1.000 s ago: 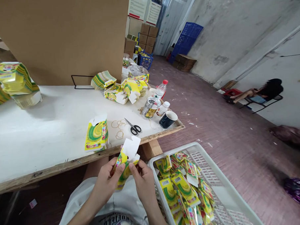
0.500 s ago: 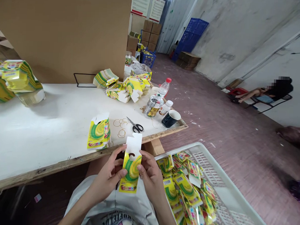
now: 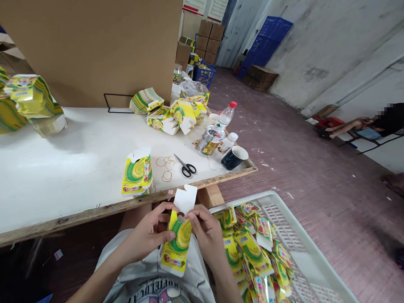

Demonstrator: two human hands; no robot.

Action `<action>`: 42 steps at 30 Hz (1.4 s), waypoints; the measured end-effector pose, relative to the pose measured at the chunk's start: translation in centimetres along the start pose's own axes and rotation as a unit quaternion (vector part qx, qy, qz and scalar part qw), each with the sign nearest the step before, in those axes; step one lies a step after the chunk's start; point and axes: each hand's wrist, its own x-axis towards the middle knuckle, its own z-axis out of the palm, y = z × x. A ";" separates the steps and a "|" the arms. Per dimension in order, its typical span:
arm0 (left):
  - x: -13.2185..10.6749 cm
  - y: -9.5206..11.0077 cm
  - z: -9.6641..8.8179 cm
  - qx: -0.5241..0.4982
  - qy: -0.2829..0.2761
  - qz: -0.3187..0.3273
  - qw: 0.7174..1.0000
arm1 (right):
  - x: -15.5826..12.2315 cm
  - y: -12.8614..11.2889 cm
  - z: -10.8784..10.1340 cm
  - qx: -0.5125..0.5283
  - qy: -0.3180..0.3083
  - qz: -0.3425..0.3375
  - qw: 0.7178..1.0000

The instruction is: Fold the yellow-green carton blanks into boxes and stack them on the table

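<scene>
A small yellow-green carton (image 3: 177, 242) is held over my lap, its white top flap standing up. My left hand (image 3: 153, 232) grips its left side, thumb on the front face. On the right edge, close to the opening, my right hand (image 3: 205, 234) pinches the carton with thumb and fingers. A stack of flat cartons (image 3: 137, 174) lies on the white table in front of me. To its right are several rubber bands (image 3: 167, 162) and black-handled scissors (image 3: 187, 168).
At my right is a white plastic tray (image 3: 301, 229) with many cartons. A dark mug (image 3: 234, 158), a jar (image 3: 212, 140) and a red-capped bottle (image 3: 226, 116) stand near the table corner. Bundled cartons (image 3: 40, 102) lie at left. A person (image 3: 387, 121) sits by the far wall.
My right hand has moved up the carton's edge toward its opening. The carton's lower end has swung toward me and shows more of its bottom. My view has shifted slightly.
</scene>
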 end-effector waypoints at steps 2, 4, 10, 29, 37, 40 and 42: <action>0.0 0.0 0.0 0.009 0.001 0.007 1.000 | 0.0 0.2 0.3 0.013 0.013 0.007 1.000; -0.1 0.0 0.2 0.012 0.008 0.012 1.000 | 0.0 0.4 0.4 0.034 0.031 0.019 0.999; 0.1 -0.2 0.2 0.032 0.006 0.008 0.999 | 0.4 0.3 -0.4 -0.013 0.016 0.008 1.000; 0.4 -0.2 0.1 -0.008 0.045 0.013 0.999 | 0.6 -0.7 -0.2 -0.120 -0.029 0.087 0.989; 0.3 0.8 0.8 -0.002 0.041 0.017 0.999 | 0.6 -0.8 -0.3 0.013 0.038 0.082 0.996; 0.5 0.7 1.3 0.009 0.062 0.040 0.997 | 0.6 -0.8 -0.2 0.063 0.040 0.101 0.992; 0.7 0.5 1.5 0.024 0.086 0.073 0.993 | 0.4 -0.6 -0.1 0.070 0.047 0.107 0.991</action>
